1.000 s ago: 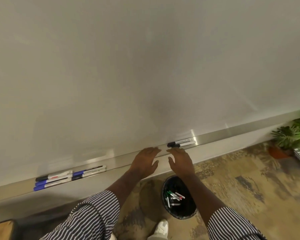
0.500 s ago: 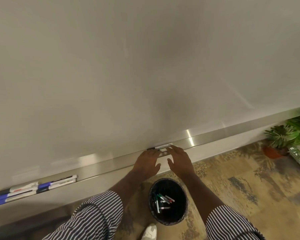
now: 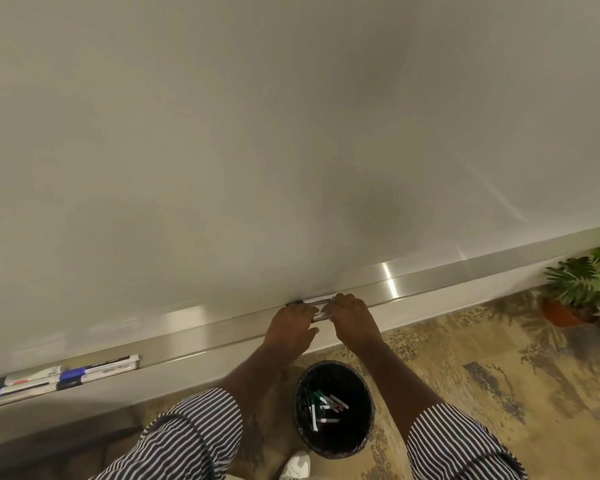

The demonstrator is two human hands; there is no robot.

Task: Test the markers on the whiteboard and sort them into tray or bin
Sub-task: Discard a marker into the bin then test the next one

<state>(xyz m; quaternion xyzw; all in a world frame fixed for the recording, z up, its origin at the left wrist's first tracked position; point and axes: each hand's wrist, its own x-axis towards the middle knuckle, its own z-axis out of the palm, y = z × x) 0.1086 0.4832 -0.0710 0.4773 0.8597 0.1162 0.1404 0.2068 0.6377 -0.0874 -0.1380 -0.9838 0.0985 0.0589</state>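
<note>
Markers (image 3: 315, 301) lie in the metal tray (image 3: 430, 278) that runs along the foot of the whiteboard (image 3: 291, 133), and both of our hands are down on them. We see a black cap poking out at the left end and a white barrel above our fingers, with a second barrel showing in the gap between the hands. Our left hand (image 3: 291, 325) rests over the left part of these markers with its fingers bent onto them; our right hand (image 3: 352, 315) covers the right part, fingers curled down over the tray edge. Whether either grip is actually clenched round a marker or only laid on top we cannot tell, since the fingertips hide the contact. Further left in the same tray, well apart from our hands, lies a second group of markers (image 3: 59, 377) with blue, black and white barrels, set end to end and side by side. On the floor below our hands stands a black bin (image 3: 335, 408), holding several discarded markers with green, red and black caps. Our striped sleeves (image 3: 194, 434) fill the bottom of the view, a white shoe (image 3: 297, 464) shows beside the bin, and a potted plant (image 3: 579, 289) stands on the patterned carpet (image 3: 499, 375) at right.
</note>
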